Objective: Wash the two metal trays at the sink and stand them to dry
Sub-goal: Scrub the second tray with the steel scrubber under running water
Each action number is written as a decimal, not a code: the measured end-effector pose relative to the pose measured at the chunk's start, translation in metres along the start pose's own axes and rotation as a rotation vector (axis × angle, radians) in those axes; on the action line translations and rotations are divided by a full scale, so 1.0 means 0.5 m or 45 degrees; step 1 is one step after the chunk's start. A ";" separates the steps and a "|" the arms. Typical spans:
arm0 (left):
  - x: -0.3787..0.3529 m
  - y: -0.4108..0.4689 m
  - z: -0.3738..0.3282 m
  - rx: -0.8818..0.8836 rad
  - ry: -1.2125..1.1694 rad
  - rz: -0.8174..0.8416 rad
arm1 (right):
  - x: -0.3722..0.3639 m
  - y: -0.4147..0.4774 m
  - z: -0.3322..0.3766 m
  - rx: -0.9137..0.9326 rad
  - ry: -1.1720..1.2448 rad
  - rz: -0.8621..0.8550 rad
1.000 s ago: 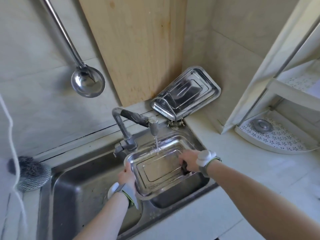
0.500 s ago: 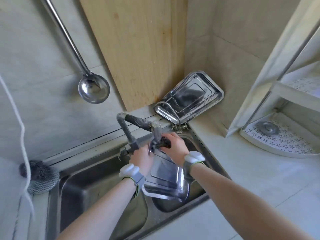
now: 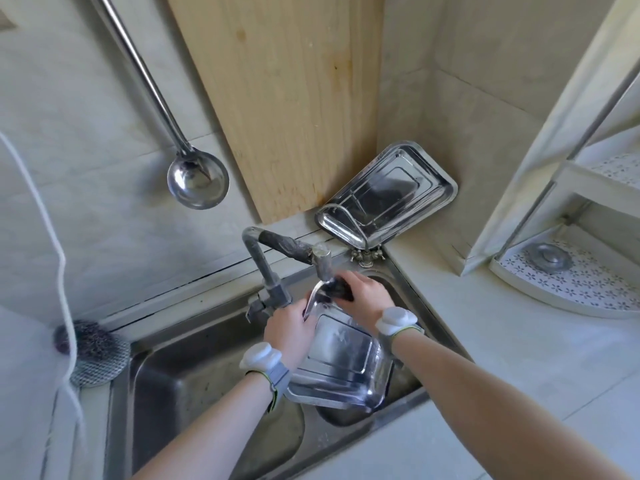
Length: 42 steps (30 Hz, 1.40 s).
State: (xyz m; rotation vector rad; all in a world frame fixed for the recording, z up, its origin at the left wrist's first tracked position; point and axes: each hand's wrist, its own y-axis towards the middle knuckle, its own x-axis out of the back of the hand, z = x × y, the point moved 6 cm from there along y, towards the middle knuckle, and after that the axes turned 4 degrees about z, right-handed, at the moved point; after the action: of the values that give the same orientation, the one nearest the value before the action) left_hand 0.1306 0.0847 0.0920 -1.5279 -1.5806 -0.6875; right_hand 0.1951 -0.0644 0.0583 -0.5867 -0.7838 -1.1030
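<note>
One metal tray [image 3: 341, 362] is tilted steeply over the sink [image 3: 194, 372], its far edge up under the tap [image 3: 320, 259]. My left hand [image 3: 289, 329] grips the tray's left rim. My right hand [image 3: 365, 289] presses a dark scrubber [image 3: 337, 289] against the tray's upper edge just below the spout. The second metal tray [image 3: 391, 192] leans on edge in the corner behind the sink, resting against the wall and a wooden board [image 3: 284, 98].
A steel ladle [image 3: 197, 181] hangs on the wall at the left. A wire scourer in a net [image 3: 91, 351] lies left of the sink, with a white cord [image 3: 62, 271] before it. A white corner shelf [image 3: 571, 268] holding a metal strainer [image 3: 549, 258] stands on the counter at right.
The tray has gone from lying nearly flat under the running tap to standing steeply tilted. My right hand moved from its right rim up to its top edge with the scrubber.
</note>
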 end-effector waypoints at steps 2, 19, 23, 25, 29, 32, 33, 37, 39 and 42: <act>0.005 0.001 0.007 0.028 -0.008 -0.010 | -0.013 -0.018 -0.077 -0.396 -0.103 0.226; 0.018 0.008 0.055 0.065 -0.120 -0.041 | -0.042 0.009 -0.008 -0.120 -0.009 0.057; 0.027 0.000 0.059 0.052 -0.155 -0.086 | -0.058 -0.002 -0.064 -0.442 -0.062 0.232; 0.029 0.014 0.058 0.057 -0.112 -0.079 | -0.052 0.029 0.015 -0.248 0.060 0.080; 0.044 0.016 0.071 -0.015 -0.127 -0.103 | -0.047 0.030 -0.012 -0.233 0.045 0.174; 0.038 0.006 0.055 -0.062 -0.127 -0.090 | -0.059 0.002 -0.089 -0.510 -0.082 0.335; 0.036 0.011 0.051 -0.055 -0.096 -0.093 | -0.057 0.014 -0.061 -0.451 -0.017 0.250; 0.030 0.037 0.059 -0.007 -0.103 -0.036 | -0.031 0.046 0.052 -0.121 0.129 0.025; 0.031 0.034 0.060 -0.009 -0.173 -0.004 | -0.031 0.034 0.038 -0.011 0.032 0.071; 0.027 0.022 0.076 0.003 -0.297 -0.047 | -0.061 0.004 -0.060 -0.146 -0.013 0.212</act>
State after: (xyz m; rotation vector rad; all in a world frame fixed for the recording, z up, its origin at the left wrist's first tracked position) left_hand 0.1354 0.1249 0.0817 -1.6278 -1.7849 -0.5424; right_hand 0.1974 -0.0697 0.0158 -0.7418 -0.6711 -0.9963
